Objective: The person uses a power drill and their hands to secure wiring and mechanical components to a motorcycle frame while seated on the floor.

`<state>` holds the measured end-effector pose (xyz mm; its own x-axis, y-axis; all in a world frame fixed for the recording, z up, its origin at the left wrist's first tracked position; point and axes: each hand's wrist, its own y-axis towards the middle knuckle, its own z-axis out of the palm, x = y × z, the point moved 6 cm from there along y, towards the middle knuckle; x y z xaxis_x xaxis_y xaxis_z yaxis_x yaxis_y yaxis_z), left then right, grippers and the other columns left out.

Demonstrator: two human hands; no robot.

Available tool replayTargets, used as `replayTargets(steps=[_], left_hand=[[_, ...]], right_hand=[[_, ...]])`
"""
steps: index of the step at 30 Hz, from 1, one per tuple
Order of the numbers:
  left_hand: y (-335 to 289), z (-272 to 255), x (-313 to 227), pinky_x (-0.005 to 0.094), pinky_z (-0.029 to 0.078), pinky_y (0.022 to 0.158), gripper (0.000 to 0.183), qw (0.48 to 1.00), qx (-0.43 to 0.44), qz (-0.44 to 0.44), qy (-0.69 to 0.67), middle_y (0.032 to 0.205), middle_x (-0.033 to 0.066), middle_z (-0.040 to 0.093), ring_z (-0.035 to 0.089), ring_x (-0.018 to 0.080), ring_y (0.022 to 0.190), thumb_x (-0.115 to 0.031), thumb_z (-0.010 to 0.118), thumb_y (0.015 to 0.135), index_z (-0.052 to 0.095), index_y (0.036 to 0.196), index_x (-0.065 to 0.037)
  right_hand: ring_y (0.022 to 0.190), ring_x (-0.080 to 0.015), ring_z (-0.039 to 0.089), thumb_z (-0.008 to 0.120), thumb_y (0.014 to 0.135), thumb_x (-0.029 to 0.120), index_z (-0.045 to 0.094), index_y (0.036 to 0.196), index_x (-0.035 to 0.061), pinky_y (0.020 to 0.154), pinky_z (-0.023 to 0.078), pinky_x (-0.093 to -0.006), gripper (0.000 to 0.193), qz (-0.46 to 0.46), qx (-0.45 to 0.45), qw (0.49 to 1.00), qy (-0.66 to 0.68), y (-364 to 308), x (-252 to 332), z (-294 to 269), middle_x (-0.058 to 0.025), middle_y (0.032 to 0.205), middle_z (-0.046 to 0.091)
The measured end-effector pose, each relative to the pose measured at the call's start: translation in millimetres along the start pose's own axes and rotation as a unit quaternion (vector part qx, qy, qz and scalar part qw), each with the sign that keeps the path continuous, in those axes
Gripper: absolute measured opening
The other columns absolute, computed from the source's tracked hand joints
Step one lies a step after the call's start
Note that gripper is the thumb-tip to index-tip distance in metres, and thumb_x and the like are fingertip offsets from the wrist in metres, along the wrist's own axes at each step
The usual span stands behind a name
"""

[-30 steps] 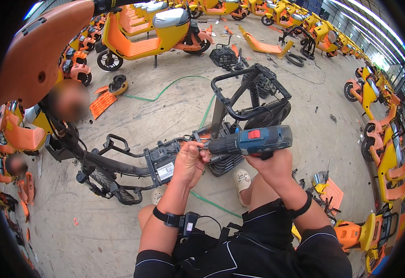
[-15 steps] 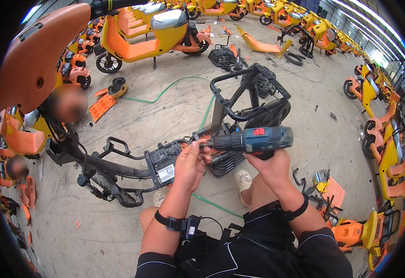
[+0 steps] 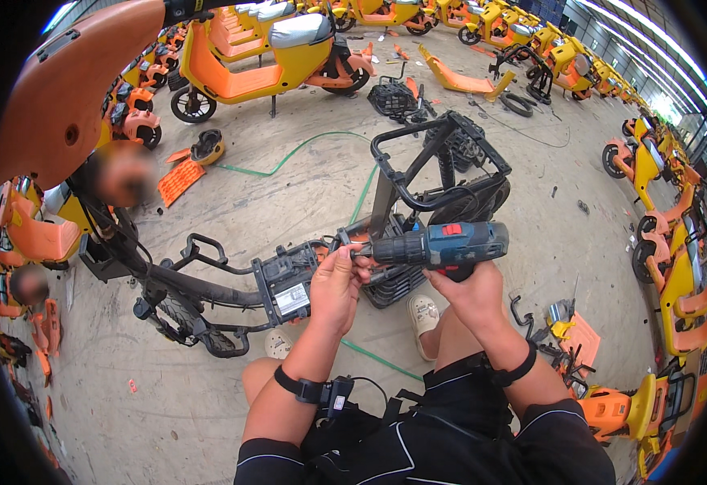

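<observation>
My right hand (image 3: 474,293) is wrapped around the grip of a blue and black cordless drill (image 3: 468,242), which lies level with its chuck toward the left. At the chuck's front end, the fingers of my left hand (image 3: 339,284) are pinched on the bit, which they mostly hide. Behind and below the drill stands a stripped scooter frame (image 3: 244,301). Its black battery-tray area (image 3: 282,279) is left of my left hand, and its black tubular rear rack (image 3: 406,194) rises beyond the drill.
An orange scooter front panel (image 3: 78,89) looms at upper left. A yellow helmet (image 3: 208,148) and an orange mat (image 3: 181,183) lie on the floor, with a green hose (image 3: 284,158) beyond the frame. Loose parts (image 3: 563,323) lie at right. Rows of yellow scooters (image 3: 276,61) surround the area.
The view has shifted slightly. My hands and the drill keep almost the same pose, with the left fingers still at the chuck's front.
</observation>
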<state>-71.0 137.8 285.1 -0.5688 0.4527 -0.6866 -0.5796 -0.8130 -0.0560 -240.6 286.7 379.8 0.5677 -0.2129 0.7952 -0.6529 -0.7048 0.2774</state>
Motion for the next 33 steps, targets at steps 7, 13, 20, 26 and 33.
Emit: replayTargets(steps=[7,13,20,26,33], left_hand=[[5,2,-4,0.0274,0.051,0.059,0.039,0.994,0.014,0.024,0.104,0.091,0.0039,0.066,0.061,0.0116,0.077,-0.037,0.050,0.106,0.060,0.123,-0.003],[0,14,-8,0.0269,0.051,0.073,0.042,0.993,0.056,0.018,0.102,0.100,0.0082,0.068,0.063,0.0138,0.081,-0.035,0.054,0.105,0.059,0.128,-0.001],[5,16,-4,0.0252,0.051,0.073,0.044,0.987,0.060,0.026,0.146,0.101,0.0087,0.067,0.063,0.0124,0.082,-0.035,0.055,0.104,0.058,0.130,0.001],[8,11,-1,0.0240,0.049,0.071,0.039,0.984,0.051,0.010,0.169,0.098,0.0064,0.067,0.061,0.0097,0.079,-0.033,0.051,0.107,0.060,0.124,0.000],[13,0,9,0.0238,0.049,0.069,0.035,0.971,0.041,-0.034,0.234,0.099,0.0052,0.068,0.062,0.0093,0.080,-0.031,0.047,0.108,0.062,0.121,-0.002]], right_hand=[[0.094,-0.0137,0.064,0.087,0.077,0.013,0.061,0.121,-0.0017,0.086,0.053,-0.0300,0.053,0.045,0.051,0.993,0.101,1,-14,9,-0.0075,0.104,0.070],[0.101,-0.0138,0.060,0.084,0.081,0.011,0.055,0.129,-0.0020,0.092,0.049,-0.0299,0.058,0.120,0.093,0.957,0.248,-2,-42,22,-0.0052,0.115,0.063],[0.100,-0.0130,0.061,0.084,0.081,0.012,0.056,0.129,-0.0017,0.090,0.050,-0.0296,0.057,0.143,0.085,0.956,0.243,8,-42,14,-0.0051,0.111,0.065],[0.092,-0.0148,0.065,0.086,0.079,0.019,0.062,0.119,-0.0026,0.083,0.054,-0.0320,0.052,0.063,0.031,0.993,0.093,66,-25,-25,-0.0077,0.104,0.070],[0.090,-0.0220,0.071,0.087,0.073,0.030,0.068,0.111,0.0009,0.082,0.055,-0.0346,0.051,0.004,0.027,0.997,-0.066,155,-15,-44,-0.0114,0.099,0.074]])
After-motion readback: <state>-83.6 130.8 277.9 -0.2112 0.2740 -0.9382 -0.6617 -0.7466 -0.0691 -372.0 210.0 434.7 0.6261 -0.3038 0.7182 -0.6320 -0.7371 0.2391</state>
